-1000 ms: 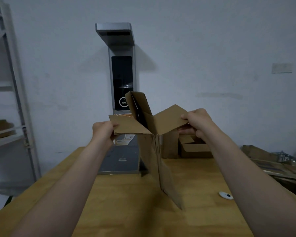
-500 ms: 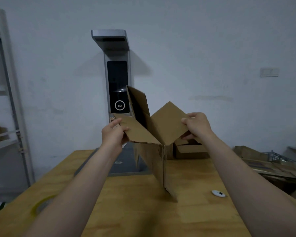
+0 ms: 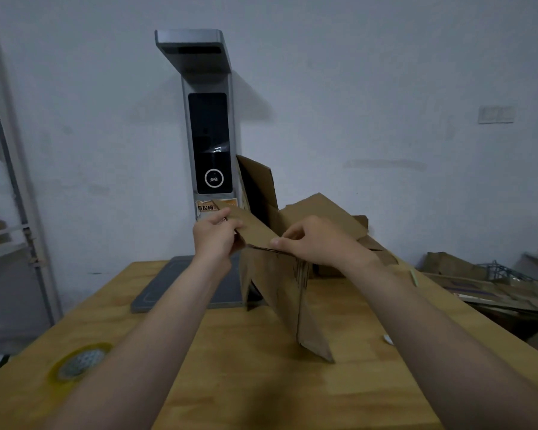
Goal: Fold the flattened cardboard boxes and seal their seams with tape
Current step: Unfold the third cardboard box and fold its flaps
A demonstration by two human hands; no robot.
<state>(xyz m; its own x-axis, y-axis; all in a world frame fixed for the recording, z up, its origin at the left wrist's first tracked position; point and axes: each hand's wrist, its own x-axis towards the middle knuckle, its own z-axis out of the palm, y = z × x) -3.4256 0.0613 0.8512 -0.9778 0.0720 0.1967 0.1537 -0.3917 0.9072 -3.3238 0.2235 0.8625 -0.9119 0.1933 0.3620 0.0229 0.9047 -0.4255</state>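
One wooden table fills the lower half of the frame. One metal shelf rack stands along the left edge. One grey stand with a dark screen rises at upper centre; its flat base lies on the far part of the table.

One cardboard box, partly opened, is held at frame centre above the table. Its lowest corner points down toward the table top, right of centre. Three top flaps are visible: one upright at the back, one angled to the right, one lying toward the left.

One pile of flattened cardboard lies at the right edge, beyond the table.

Two hands are in view. The left hand grips the left flap, fingers curled round its edge. The right hand pinches the box's top edge just beside it, thumb toward the camera. The two hands are close together but do not touch.

One tape roll lies flat on the table at lower left. One small white object lies on the table at right, too small to identify.
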